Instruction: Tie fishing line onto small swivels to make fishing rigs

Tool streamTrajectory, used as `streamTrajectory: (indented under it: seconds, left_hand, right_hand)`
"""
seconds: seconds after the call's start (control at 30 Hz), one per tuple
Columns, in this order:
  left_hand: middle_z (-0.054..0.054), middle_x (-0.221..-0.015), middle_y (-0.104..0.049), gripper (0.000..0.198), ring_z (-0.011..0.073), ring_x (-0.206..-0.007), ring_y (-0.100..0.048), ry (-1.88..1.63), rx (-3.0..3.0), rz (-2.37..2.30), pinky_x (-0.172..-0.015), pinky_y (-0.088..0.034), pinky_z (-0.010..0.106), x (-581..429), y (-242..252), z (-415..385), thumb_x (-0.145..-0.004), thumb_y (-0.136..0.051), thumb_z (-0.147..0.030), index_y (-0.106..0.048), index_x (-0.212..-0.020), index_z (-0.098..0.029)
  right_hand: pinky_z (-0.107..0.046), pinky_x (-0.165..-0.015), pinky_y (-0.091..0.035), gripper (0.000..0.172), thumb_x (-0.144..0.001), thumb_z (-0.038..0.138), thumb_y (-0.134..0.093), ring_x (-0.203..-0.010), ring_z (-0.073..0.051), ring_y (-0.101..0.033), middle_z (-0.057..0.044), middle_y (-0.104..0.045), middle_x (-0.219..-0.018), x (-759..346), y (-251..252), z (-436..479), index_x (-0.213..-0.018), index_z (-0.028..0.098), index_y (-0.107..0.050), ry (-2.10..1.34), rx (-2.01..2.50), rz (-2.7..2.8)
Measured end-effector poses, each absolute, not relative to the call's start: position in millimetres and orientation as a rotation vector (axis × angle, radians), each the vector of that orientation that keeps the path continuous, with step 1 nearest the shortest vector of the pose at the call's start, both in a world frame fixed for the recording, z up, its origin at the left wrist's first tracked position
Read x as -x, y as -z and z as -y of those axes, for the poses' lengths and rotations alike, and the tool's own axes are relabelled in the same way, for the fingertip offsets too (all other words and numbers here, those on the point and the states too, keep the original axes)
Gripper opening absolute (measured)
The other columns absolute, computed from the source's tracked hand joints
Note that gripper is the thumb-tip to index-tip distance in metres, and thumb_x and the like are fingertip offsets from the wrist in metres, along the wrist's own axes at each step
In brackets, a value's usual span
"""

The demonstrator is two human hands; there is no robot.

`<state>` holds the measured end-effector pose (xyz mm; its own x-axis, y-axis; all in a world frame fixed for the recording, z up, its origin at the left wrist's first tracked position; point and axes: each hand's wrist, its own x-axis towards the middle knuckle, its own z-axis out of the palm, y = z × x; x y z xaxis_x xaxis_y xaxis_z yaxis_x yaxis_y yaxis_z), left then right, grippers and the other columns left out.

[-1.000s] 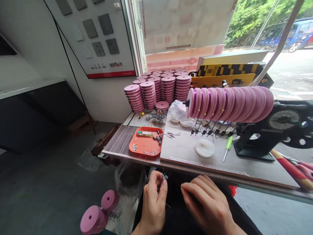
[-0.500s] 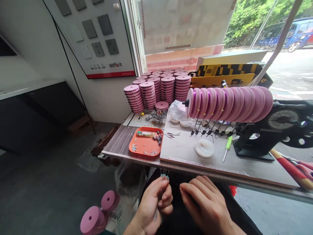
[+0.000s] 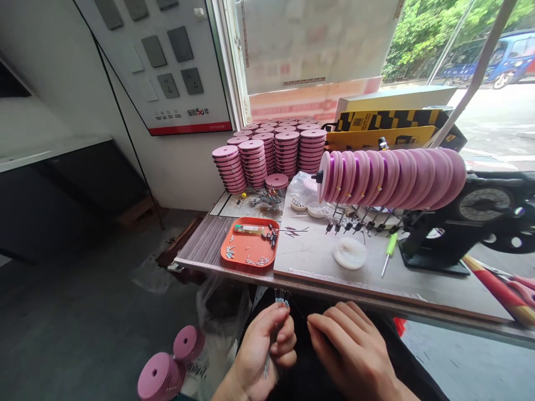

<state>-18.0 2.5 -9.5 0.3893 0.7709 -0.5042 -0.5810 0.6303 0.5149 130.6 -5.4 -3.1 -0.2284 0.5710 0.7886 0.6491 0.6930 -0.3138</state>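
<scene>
Left hand clamps slim pieces, tips up, their long axes seemingly near upright.

Plain blk legwear, L/R wrists bare

Grey-brown wood-grain table has a squarish orange plastic tray near its front edge, stacks of round pink spools crowding the back, plus a flat pale board with a green-handled screwdriver and round whitish disc on it.
</scene>
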Motion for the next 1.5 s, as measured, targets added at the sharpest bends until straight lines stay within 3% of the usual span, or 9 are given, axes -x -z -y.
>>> streamTrajectory:
  seconds: [0.47, 0.6, 0.83, 1.07, 1.17, 1.33, 1.5]
  left_hand:
    - [-0.011, -0.041, -0.036, 0.038, 0.0007, -0.036, -0.013, -0.859, -0.303, -0.817, -0.035, -0.008, 0.013, 17, 7, -2, -0.061, -0.073, -0.03, -0.037, -0.062, -0.019]
    - [-0.011, -0.044, -0.033, 0.028, 0.0028, -0.038, -0.012, -0.905, -0.496, -0.911, -0.036, -0.011, 0.016, 14, 6, 2, -0.069, -0.066, -0.034, -0.042, -0.067, -0.019]
    - [-0.002, -0.063, -0.048, 0.02, 0.0114, -0.058, -0.041, -1.137, -1.045, -1.274, -0.051, -0.033, 0.02, 13, 11, 14, -0.071, -0.067, -0.035, -0.056, -0.072, -0.018]
    - [-0.004, -0.061, -0.043, 0.023, 0.0118, -0.059, -0.039, -1.082, -1.26, -1.299, -0.055, -0.034, 0.021, 15, 14, 10, -0.082, -0.053, -0.038, -0.051, -0.07, -0.019]
    - [-0.004, -0.059, -0.044, 0.024, 0.0106, -0.056, -0.038, -1.093, -1.212, -1.313, -0.052, -0.033, 0.02, 14, 12, 8, -0.079, -0.058, -0.038, -0.054, -0.068, -0.017]
    - [0.001, -0.063, -0.059, 0.022, 0.0127, -0.059, -0.047, -1.111, -1.145, -1.325, -0.055, -0.039, 0.022, 14, 13, 6, -0.071, -0.066, -0.036, -0.065, -0.069, -0.014]
    - [0.002, -0.064, -0.059, 0.024, 0.0147, -0.062, -0.05, -1.135, -1.19, -1.278, -0.059, -0.039, 0.023, 17, 18, 6, -0.077, -0.061, -0.038, -0.065, -0.068, -0.016]
  right_hand:
    - [-0.027, -0.051, -0.033, 0.015, -0.084, 0.007, -0.048, -0.05, -0.012, -0.044, 0.0, -0.052, -0.054, -131, 5, 5, -0.075, 0.017, -0.055, 0.101, 0.953, 1.908]
    - [-0.027, -0.051, -0.033, 0.019, -0.085, 0.007, -0.046, -0.05, -0.013, -0.043, 0.0, -0.051, -0.054, -130, 4, 2, -0.071, 0.017, -0.054, 0.11, 0.993, 1.91]
    - [-0.027, -0.055, -0.033, 0.023, -0.086, 0.01, -0.045, -0.054, -0.014, -0.044, 0.0, -0.051, -0.056, -128, 10, -2, -0.066, 0.018, -0.053, 0.073, 1.095, 1.919]
    - [-0.026, -0.056, -0.032, 0.024, -0.087, 0.01, -0.044, -0.053, -0.013, -0.044, 0.0, -0.05, -0.055, -126, 11, -1, -0.066, 0.018, -0.054, 0.058, 1.096, 1.931]
    - [-0.026, -0.055, -0.032, 0.023, -0.086, 0.01, -0.045, -0.053, -0.013, -0.044, 0.0, -0.051, -0.055, -125, 11, 0, -0.067, 0.018, -0.054, 0.056, 1.075, 1.933]
    - [-0.026, -0.054, -0.032, 0.022, -0.087, 0.011, -0.046, -0.051, -0.013, -0.044, 0.0, -0.051, -0.054, -124, 11, 0, -0.068, 0.018, -0.054, 0.036, 1.051, 1.948]
    - [-0.025, -0.055, -0.034, 0.015, -0.091, 0.019, -0.044, -0.05, -0.012, -0.049, 0.0, -0.058, -0.056, -128, 9, -4, -0.089, 0.014, -0.058, 0.164, 0.966, 2.015]
